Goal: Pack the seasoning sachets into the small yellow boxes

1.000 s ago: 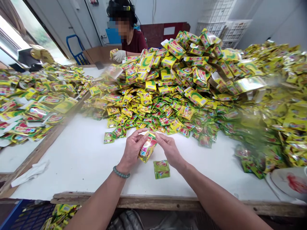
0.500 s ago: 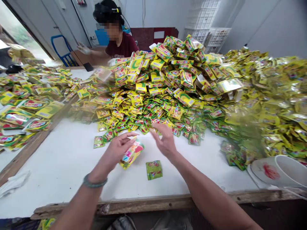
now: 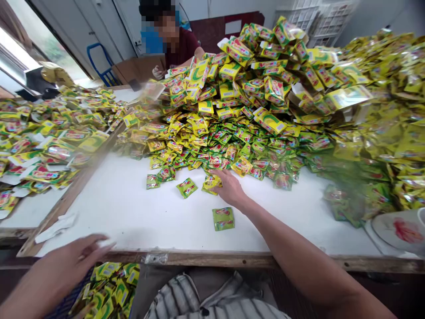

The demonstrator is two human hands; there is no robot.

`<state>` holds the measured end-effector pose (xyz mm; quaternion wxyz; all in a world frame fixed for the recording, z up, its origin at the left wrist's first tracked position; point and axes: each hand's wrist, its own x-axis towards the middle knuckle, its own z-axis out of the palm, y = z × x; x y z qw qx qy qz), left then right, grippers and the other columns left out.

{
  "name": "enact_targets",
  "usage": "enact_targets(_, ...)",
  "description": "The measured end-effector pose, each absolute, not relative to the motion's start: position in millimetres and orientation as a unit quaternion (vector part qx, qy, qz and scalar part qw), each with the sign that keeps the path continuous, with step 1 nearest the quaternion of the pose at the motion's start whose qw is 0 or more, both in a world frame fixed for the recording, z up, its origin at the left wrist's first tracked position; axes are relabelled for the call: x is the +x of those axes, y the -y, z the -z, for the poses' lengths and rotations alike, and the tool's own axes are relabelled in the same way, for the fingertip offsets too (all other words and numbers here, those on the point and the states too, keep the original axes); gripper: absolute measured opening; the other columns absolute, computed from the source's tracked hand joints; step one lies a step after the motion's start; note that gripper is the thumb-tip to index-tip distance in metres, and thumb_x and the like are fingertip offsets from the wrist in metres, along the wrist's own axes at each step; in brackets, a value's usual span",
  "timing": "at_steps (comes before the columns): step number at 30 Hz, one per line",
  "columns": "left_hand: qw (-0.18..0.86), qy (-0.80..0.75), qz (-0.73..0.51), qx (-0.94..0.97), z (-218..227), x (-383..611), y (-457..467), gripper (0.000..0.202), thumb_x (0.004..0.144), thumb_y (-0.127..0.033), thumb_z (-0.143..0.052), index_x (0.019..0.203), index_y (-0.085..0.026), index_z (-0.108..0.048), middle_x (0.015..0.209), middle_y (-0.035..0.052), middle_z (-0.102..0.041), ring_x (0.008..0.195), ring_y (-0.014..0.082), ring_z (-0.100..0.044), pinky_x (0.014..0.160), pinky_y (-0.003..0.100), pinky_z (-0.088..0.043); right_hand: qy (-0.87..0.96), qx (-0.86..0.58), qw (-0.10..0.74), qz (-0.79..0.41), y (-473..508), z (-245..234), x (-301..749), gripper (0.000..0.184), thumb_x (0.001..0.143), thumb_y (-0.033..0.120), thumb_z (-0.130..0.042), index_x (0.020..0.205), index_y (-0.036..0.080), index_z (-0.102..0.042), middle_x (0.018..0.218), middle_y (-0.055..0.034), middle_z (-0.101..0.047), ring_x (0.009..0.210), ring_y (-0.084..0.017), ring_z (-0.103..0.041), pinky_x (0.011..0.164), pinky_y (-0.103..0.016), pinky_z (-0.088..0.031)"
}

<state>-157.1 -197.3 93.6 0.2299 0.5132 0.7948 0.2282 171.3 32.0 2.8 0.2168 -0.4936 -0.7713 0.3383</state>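
A huge heap of yellow and green packets (image 3: 252, 97) covers the far half of the white table (image 3: 139, 217). My right hand (image 3: 229, 188) reaches to the heap's near edge, palm down, its fingers curled onto a yellow packet (image 3: 211, 182). Just behind that wrist a single green packet (image 3: 223, 218) lies flat, and another green packet (image 3: 187, 187) lies to the left. Down at the lower left, my left hand (image 3: 71, 261) is below the table's front edge with fingers stretched out and nothing in them, beside a bin of packets (image 3: 109, 288).
A person sits at the far side behind the heap, one hand (image 3: 158, 72) on the table. More packets (image 3: 43, 133) cover a second table beyond a wooden rail (image 3: 71, 192). A white bowl (image 3: 400, 230) stands at the right edge; a paper scrap (image 3: 55, 227) lies at left.
My left hand carried its packet off the table down to the bin and now holds nothing. My right hand moved forward onto the heap's edge. A green packet now lies left of it.
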Motion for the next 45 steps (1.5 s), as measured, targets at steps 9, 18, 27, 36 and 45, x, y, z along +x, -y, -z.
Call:
enact_targets(9,0.097,-0.800,-0.082,0.587,-45,-34,29,0.028,0.083,-0.041,-0.066,0.092,-0.015,-0.066,0.100,0.0157,-0.071,0.097,0.0309,-0.065,0.077,0.033,-0.045,0.749,-0.503,0.202,-0.382,-36,-16,183,0.025,0.085,0.033,-0.064,0.106,0.019,-0.066,0.098,-0.0072,-0.070,0.090,-0.025,-0.063,0.078,-0.032,-0.045)
enact_targets(18,0.360,-0.739,-0.404,0.401,-25,-20,9,0.052,0.056,-0.036,-0.087,0.098,-0.016,-0.066,0.081,0.0045,-0.071,0.072,0.0210,-0.065,0.065,0.030,-0.048,0.661,-0.466,0.305,-0.503,-32,-29,186,0.034,0.080,0.047,-0.066,0.101,0.021,-0.061,0.076,0.0000,-0.063,0.066,-0.017,-0.055,0.061,-0.028,-0.041)
enact_targets(27,0.549,-0.550,-0.575,0.257,-37,26,21,0.048,0.052,-0.047,-0.090,0.080,-0.016,-0.066,0.074,-0.0007,-0.068,0.067,0.0123,-0.063,0.061,0.022,-0.052,0.621,-0.432,0.360,-0.547,-30,-16,174,0.045,0.073,0.049,-0.074,0.105,0.022,-0.058,0.071,0.0038,-0.057,0.067,-0.016,-0.054,0.062,-0.028,-0.044)
enact_targets(36,0.557,-0.548,-0.533,0.325,-49,36,-11,0.048,0.048,-0.043,-0.089,0.077,-0.017,-0.062,0.070,0.0004,-0.067,0.064,0.0139,-0.061,0.064,0.026,-0.049,0.470,-0.363,0.413,-0.690,-32,-41,183,0.042,0.070,0.049,-0.078,0.093,0.018,-0.063,0.085,-0.0029,-0.068,0.079,-0.020,-0.064,0.074,-0.033,-0.054)
enact_targets(45,-0.150,-0.731,-0.407,0.527,-176,-69,-154,0.058,0.074,-0.048,-0.072,0.120,-0.015,-0.060,0.124,0.0181,-0.061,0.123,0.0336,-0.051,0.105,0.045,-0.040,0.525,-0.469,0.437,-0.560,-43,-34,191,0.036,0.077,0.052,-0.064,0.090,0.018,-0.063,0.080,-0.0052,-0.066,0.076,-0.022,-0.061,0.065,-0.032,-0.052)
